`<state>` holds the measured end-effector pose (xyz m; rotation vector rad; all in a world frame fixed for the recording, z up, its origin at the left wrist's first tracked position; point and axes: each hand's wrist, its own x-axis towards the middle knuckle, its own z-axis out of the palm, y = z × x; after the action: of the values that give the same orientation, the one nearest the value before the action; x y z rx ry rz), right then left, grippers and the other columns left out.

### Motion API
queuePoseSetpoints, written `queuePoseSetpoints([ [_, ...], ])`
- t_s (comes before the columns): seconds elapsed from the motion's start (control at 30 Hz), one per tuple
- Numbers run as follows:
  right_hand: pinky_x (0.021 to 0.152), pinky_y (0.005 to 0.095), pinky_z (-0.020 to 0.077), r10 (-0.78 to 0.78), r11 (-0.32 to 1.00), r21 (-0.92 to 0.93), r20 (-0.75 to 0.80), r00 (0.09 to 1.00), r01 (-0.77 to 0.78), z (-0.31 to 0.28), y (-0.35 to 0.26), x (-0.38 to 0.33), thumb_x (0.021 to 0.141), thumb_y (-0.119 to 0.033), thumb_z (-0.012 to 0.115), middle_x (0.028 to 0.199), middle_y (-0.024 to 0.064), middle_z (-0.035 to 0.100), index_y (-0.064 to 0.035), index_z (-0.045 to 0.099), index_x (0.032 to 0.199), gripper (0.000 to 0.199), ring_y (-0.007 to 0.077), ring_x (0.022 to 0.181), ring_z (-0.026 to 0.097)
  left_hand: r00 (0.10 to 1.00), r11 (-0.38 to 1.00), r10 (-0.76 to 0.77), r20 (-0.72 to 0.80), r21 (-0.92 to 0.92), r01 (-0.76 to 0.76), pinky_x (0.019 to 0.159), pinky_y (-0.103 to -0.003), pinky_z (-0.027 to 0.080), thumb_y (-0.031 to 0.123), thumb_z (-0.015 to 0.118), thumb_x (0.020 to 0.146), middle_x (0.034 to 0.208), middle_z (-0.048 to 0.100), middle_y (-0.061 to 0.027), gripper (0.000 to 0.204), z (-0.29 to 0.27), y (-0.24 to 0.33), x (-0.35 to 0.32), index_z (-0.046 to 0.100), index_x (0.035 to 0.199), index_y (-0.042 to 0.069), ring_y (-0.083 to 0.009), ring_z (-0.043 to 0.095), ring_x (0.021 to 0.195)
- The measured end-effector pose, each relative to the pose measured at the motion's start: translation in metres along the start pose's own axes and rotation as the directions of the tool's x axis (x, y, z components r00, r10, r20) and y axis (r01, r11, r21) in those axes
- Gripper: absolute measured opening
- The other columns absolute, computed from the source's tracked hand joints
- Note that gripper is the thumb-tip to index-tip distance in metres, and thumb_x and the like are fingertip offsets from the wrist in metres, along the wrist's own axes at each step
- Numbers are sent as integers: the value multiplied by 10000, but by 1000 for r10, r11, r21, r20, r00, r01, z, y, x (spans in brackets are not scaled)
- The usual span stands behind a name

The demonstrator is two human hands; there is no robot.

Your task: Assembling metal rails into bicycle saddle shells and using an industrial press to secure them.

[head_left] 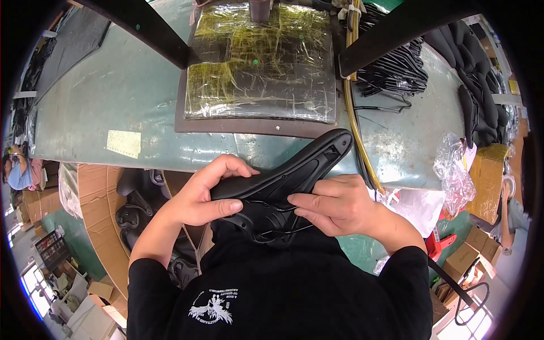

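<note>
Head view: left hand (201, 195) and right hand (334, 205) grip black saddle (294, 170), underside up, long axis toward upper right.

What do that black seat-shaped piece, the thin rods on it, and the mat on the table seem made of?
Saddle shell: likely moulded plastic, matte black with ribs and slots. Rails: probably metal wire, thin, dark, glossy. Mat: dark board under shiny, crinkled clear tape or film.
</note>
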<state>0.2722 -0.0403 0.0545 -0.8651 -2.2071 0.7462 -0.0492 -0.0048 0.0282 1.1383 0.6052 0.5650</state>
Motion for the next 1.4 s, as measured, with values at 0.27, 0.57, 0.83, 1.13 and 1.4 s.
queuePoseSetpoints([
  [0.27, 446, 342, 399, -108, 994, -3, 81, 991, 109, -2, -2, 5, 807, -149, 876, 651, -17, 466, -100, 813, 1052, 258, 167, 500, 526, 988, 974, -29, 155, 228, -8, 1148, -391, 408, 188, 805, 887, 1329, 606, -128, 641, -7, 10, 8, 612, 1461, -21, -263, 562, 1345],
  [0.57, 460, 358, 417, -162, 985, -53, 86, 983, 167, 14, -6, 19, 846, -250, 825, 665, -21, 438, -169, 752, 959, 157, 167, 535, 538, 983, 989, -65, 174, 144, 40, 1139, -369, 441, 97, 753, 909, 1418, 637, -154, 640, 1, 1, 13, 577, 1512, -26, -273, 615, 1327],
  [0.83, 438, 349, 388, -167, 986, -10, 79, 983, 168, 17, -6, 22, 813, -213, 855, 657, -22, 435, -134, 774, 951, 179, 167, 508, 528, 983, 981, -6, 186, 190, -30, 1134, -392, 459, 84, 764, 894, 1406, 659, -169, 594, 3, -2, 18, 621, 1457, -37, -297, 629, 1318],
  [1.13, 607, 365, 502, -238, 966, -96, 25, 971, 240, 8, 5, 55, 818, -264, 871, 828, 18, 602, -142, 771, 984, 229, 228, 743, 659, 998, 986, 17, 67, 166, -28, 1145, -394, 457, 45, 755, 871, 1394, 674, -181, 555, 3, 6, 13, 642, 1403, -65, -268, 634, 1314],
  [1.4, 1047, 498, 547, 319, 921, -78, -414, 853, -382, 41, 18, 82, 902, -248, 810, 1452, 315, 558, 100, 511, 1464, 725, 497, 1224, 633, 777, 980, 83, -624, -89, -176, 1091, -341, 494, 103, 706, 1012, 1342, 692, -143, 445, -16, 2, 72, 629, 1410, -82, -198, 651, 1222],
])
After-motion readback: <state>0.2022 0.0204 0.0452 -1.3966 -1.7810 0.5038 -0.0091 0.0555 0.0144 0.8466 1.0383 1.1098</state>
